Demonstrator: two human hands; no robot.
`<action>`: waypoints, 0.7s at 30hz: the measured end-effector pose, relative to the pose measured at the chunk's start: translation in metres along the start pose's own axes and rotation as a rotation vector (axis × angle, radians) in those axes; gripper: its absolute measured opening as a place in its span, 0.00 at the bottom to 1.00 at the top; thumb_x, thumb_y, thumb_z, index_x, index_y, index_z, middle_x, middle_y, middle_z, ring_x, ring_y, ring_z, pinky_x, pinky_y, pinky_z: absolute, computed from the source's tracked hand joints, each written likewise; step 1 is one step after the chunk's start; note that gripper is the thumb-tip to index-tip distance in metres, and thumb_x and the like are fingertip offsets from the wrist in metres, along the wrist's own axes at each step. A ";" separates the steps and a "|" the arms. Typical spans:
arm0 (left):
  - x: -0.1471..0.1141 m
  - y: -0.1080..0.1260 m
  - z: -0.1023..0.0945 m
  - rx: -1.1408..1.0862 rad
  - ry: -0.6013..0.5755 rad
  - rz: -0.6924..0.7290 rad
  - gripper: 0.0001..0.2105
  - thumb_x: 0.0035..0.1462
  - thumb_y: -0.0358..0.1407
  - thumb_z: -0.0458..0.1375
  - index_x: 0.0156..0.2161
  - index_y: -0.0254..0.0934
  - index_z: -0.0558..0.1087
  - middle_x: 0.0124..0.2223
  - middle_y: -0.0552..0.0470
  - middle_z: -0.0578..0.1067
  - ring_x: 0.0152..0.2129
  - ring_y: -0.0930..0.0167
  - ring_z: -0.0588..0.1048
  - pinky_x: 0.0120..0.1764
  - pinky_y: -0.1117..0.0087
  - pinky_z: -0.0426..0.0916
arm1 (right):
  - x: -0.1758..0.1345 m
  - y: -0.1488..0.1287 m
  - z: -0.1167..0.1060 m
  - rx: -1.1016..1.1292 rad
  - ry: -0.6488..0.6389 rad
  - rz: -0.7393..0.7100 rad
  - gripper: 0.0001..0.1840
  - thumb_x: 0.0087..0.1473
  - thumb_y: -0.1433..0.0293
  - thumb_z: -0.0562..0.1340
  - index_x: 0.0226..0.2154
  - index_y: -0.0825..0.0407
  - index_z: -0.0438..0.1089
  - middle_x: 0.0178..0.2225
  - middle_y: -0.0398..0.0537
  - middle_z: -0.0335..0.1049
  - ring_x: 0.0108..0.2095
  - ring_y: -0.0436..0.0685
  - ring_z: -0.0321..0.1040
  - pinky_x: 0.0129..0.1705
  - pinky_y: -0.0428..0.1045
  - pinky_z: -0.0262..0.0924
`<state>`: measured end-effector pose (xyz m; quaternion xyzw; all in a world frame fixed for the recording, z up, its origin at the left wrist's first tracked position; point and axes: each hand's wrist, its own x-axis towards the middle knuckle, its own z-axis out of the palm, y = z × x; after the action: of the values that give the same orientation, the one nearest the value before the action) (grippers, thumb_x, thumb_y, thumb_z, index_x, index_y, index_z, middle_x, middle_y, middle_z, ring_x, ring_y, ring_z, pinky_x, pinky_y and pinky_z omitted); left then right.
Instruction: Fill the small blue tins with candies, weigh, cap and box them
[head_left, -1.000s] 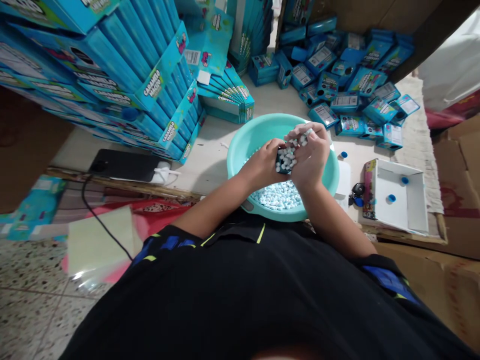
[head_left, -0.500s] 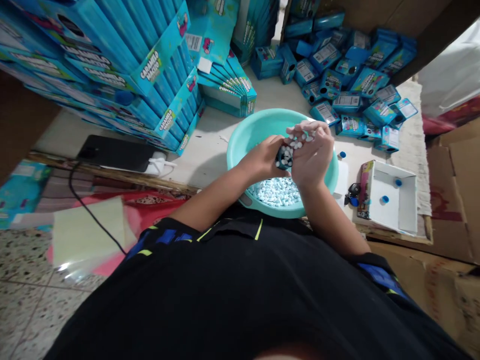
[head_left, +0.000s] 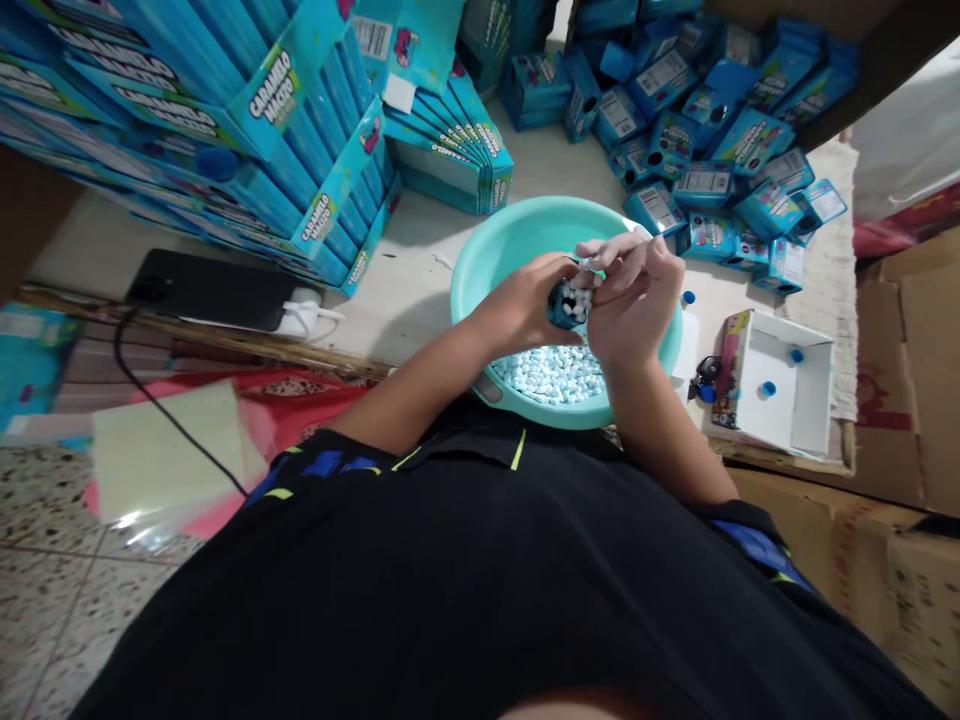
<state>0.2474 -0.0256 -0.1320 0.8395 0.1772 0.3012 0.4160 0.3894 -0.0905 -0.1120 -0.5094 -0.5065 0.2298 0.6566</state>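
Observation:
Over a turquoise basin, my left hand is closed around a small blue box. The box's open end faces up and is full of small white candies. My right hand is cupped at the box's right side, palm towards it, fingers apart and slightly bent. A few candies lie between its fingertips and the box mouth; whether any stay in the palm is hidden. Loose pale blue and white candies cover the bottom of the basin below both hands.
Stacked display boxes rise at the left, beside a black phone on a cable. Many small blue boxes lie piled at the back right. A white tray with blue caps stands near the table's right edge.
Candies that lay across my right palm and fingers have mostly gone into or beside the small box. The right fingers have bent and shifted slightly right. My left hand keeps its grip.

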 end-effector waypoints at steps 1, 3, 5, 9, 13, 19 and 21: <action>-0.001 0.000 0.001 0.011 -0.015 0.006 0.31 0.41 0.37 0.78 0.51 0.38 0.73 0.59 0.39 0.75 0.57 0.49 0.74 0.57 0.50 0.71 | 0.000 -0.001 0.000 0.038 0.013 0.014 0.29 0.67 0.46 0.47 0.24 0.47 0.60 0.31 0.51 0.65 0.45 0.63 0.75 0.38 0.57 0.72; -0.002 0.000 0.002 0.033 -0.035 -0.003 0.31 0.42 0.34 0.77 0.52 0.38 0.73 0.62 0.38 0.73 0.60 0.48 0.72 0.58 0.49 0.71 | -0.001 -0.001 0.001 0.055 0.030 0.045 0.27 0.68 0.49 0.46 0.23 0.47 0.58 0.30 0.51 0.64 0.44 0.63 0.76 0.37 0.57 0.73; -0.002 0.000 0.001 0.038 -0.037 -0.024 0.29 0.42 0.33 0.76 0.51 0.39 0.73 0.62 0.39 0.73 0.62 0.48 0.71 0.58 0.50 0.71 | -0.001 0.000 0.001 0.003 0.051 0.048 0.29 0.69 0.50 0.42 0.24 0.46 0.59 0.28 0.50 0.63 0.42 0.62 0.76 0.41 0.59 0.74; -0.002 0.003 -0.001 0.001 -0.029 -0.059 0.25 0.42 0.35 0.77 0.45 0.40 0.73 0.54 0.44 0.77 0.58 0.52 0.74 0.57 0.52 0.72 | -0.003 -0.002 0.001 -0.218 0.047 -0.031 0.31 0.71 0.51 0.41 0.31 0.47 0.69 0.31 0.49 0.65 0.42 0.60 0.76 0.51 0.62 0.73; -0.001 0.003 -0.002 -0.010 0.019 -0.095 0.24 0.41 0.35 0.77 0.41 0.40 0.71 0.51 0.44 0.76 0.60 0.49 0.73 0.57 0.49 0.72 | -0.005 -0.013 -0.001 -0.478 0.113 -0.126 0.22 0.72 0.58 0.49 0.35 0.46 0.73 0.39 0.50 0.71 0.48 0.58 0.74 0.55 0.60 0.72; -0.002 0.005 -0.006 -0.053 0.048 -0.089 0.18 0.46 0.33 0.74 0.38 0.42 0.70 0.49 0.48 0.78 0.68 0.51 0.65 0.67 0.45 0.65 | -0.004 -0.008 -0.007 -0.654 -0.029 -0.108 0.12 0.66 0.65 0.58 0.41 0.45 0.77 0.45 0.49 0.73 0.51 0.58 0.73 0.52 0.57 0.73; -0.003 0.009 -0.008 -0.061 0.017 -0.086 0.16 0.48 0.32 0.72 0.37 0.42 0.70 0.52 0.48 0.78 0.70 0.52 0.63 0.68 0.47 0.64 | -0.002 -0.005 -0.008 -0.641 -0.079 -0.068 0.12 0.65 0.67 0.58 0.41 0.45 0.79 0.45 0.49 0.75 0.50 0.58 0.74 0.52 0.57 0.73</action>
<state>0.2401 -0.0277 -0.1225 0.8156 0.2073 0.2954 0.4523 0.3944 -0.0978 -0.1082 -0.6637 -0.5949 0.0565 0.4499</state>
